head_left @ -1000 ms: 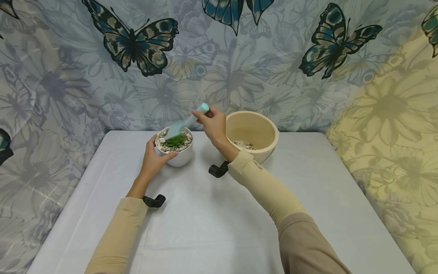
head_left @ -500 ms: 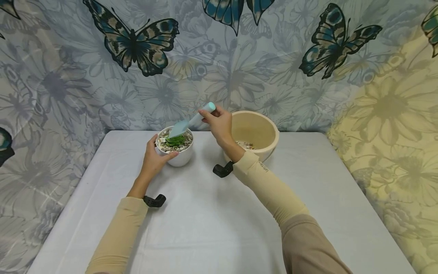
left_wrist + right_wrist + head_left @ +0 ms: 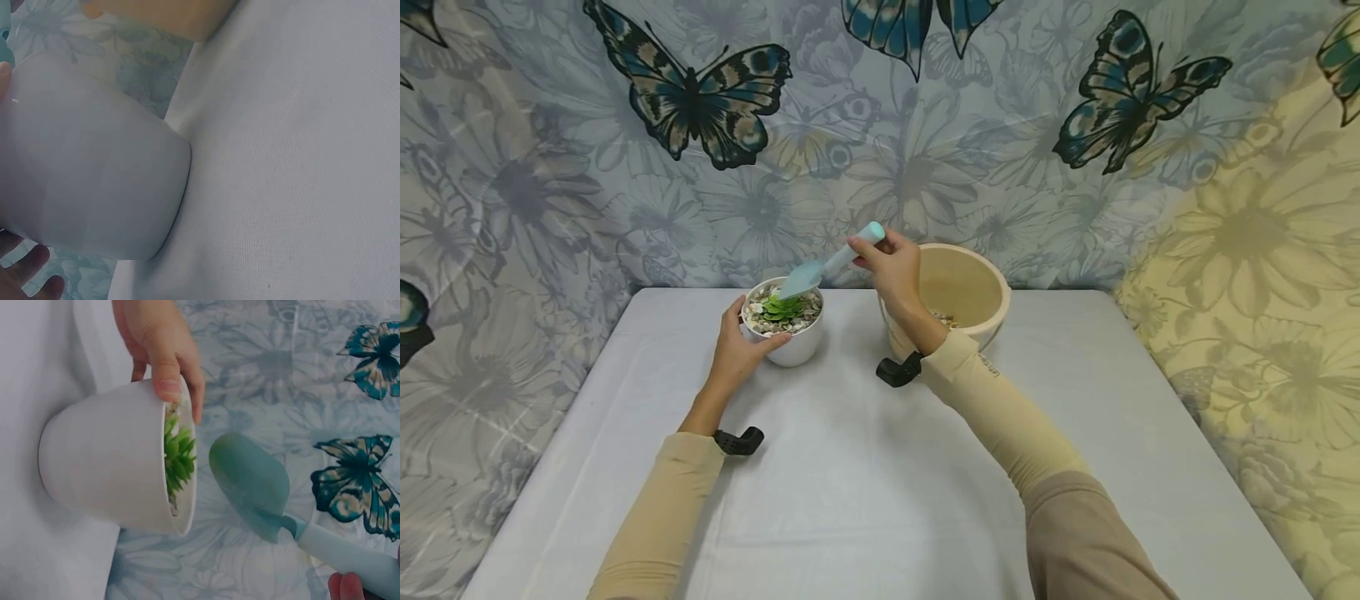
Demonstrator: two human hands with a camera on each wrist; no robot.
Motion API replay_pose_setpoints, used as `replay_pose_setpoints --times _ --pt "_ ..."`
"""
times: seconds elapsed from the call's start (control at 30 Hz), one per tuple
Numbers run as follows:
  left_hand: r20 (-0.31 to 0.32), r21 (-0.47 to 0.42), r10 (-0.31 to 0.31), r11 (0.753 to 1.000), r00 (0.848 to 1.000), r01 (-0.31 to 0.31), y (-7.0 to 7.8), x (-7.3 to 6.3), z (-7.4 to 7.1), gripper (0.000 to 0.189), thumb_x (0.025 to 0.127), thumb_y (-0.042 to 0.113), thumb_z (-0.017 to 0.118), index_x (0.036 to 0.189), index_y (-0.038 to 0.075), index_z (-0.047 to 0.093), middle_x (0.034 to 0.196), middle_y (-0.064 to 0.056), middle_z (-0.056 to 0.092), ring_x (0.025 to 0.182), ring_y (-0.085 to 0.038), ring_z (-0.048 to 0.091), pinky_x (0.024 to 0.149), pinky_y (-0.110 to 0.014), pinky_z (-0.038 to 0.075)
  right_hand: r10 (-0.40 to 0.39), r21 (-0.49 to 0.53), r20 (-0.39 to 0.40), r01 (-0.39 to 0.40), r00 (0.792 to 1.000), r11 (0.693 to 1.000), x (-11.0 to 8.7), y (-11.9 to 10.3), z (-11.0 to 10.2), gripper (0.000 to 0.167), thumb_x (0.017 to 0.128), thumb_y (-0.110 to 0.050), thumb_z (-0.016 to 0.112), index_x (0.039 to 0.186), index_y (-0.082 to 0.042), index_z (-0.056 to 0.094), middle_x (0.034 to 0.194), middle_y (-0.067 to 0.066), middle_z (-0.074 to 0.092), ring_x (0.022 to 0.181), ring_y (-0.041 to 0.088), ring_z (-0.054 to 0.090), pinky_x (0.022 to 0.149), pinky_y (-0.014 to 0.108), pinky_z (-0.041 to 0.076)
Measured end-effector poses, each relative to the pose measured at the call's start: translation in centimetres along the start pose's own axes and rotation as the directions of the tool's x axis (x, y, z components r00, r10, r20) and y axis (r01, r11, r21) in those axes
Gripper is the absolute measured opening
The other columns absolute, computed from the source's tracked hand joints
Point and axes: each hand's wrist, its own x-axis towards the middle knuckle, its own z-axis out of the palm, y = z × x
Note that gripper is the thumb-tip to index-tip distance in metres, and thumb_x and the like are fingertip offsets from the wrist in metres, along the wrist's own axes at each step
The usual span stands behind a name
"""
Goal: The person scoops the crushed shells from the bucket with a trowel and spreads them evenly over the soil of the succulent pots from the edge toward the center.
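A small white flowerpot (image 3: 792, 348) stands at the back left of the table, filled with pale pebbles around a green succulent (image 3: 179, 456). My left hand (image 3: 735, 350) holds this pot by its rim, thumb at the front and fingers round the left side. In my right hand (image 3: 891, 271) is the handle of a light blue trowel (image 3: 250, 484), pinched between thumb and fingers. The trowel's blade overlaps the pot's far rim in the head view; the right wrist view shows it apart from the plant, with no pebbles visible on it.
A larger cream pot (image 3: 985, 292) stands right of the white one, partly behind my right hand, with some pebbles at its bottom. White cloth covers the table (image 3: 820, 500). A butterfly-print backdrop (image 3: 925, 167) rises directly behind the table's far edge.
My right hand has moved right with the trowel, and the blade has lifted off the succulent toward the white pot's far right rim. My left hand has stayed on the pot.
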Motion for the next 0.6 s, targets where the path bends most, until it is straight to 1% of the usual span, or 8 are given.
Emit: replay_pose_setpoints --times 0.13,0.2,0.33,0.47,0.6 --pt "0.000 -0.002 -0.004 1.000 1.000 0.004 -0.1 0.0 0.0 0.114 0.076 0.046 0.081 0.157 0.011 0.009 0.160 -0.019 0.016 0.148 -0.037 0.021 0.118 -0.058 0.022 0.006 0.041 0.003 -0.006 1.000 0.999 0.1 -0.2 -0.4 0.021 0.085 -0.004 0.074 0.097 0.010 0.067 0.079 0.000 0.069 0.075 0.008 0.070 0.073 0.027 0.060" --pt "0.002 -0.003 -0.008 1.000 1.000 0.008 -0.1 0.0 0.0 0.114 0.076 0.047 0.081 0.157 0.011 0.008 0.160 -0.019 0.016 0.148 -0.037 0.021 0.118 -0.059 0.022 0.014 0.053 0.004 -0.014 1.000 0.999 0.1 -0.4 -0.5 0.021 0.085 -0.004 0.074 0.098 0.011 0.067 0.077 -0.003 0.068 0.074 0.008 0.069 0.073 0.027 0.060" --pt "0.004 0.002 -0.015 1.000 1.000 0.015 -0.1 0.0 -0.1 0.115 0.076 0.049 0.080 0.157 0.012 0.007 0.160 -0.019 0.015 0.148 -0.037 0.020 0.118 -0.059 0.022 0.008 0.047 0.008 -0.008 1.000 0.999 0.3 -0.8 -1.0 0.025 0.086 -0.005 0.073 0.102 0.013 0.066 0.077 -0.005 0.068 0.075 0.008 0.070 0.074 0.026 0.060" --pt "0.004 0.025 -0.028 0.999 1.000 0.028 0.1 0.0 -0.3 0.117 0.075 0.053 0.079 0.157 0.011 0.007 0.161 -0.018 0.015 0.149 -0.037 0.019 0.118 -0.059 0.021 0.002 0.042 0.012 -0.003 1.000 0.999 0.6 -1.3 -1.8 0.020 0.086 -0.007 0.073 0.098 0.008 0.068 0.077 -0.005 0.069 0.076 0.009 0.070 0.075 0.026 0.060" --pt "0.012 0.024 -0.034 0.999 0.999 0.034 0.4 0.0 -0.4 0.118 0.075 0.055 0.079 0.157 0.012 0.007 0.161 -0.017 0.014 0.149 -0.036 0.018 0.118 -0.059 0.021 0.007 0.076 -0.005 -0.006 1.000 0.997 1.2 -1.9 -2.7 0.012 0.086 -0.005 0.073 0.094 0.004 0.069 0.076 -0.002 0.067 0.073 0.011 0.069 0.072 0.024 0.060"
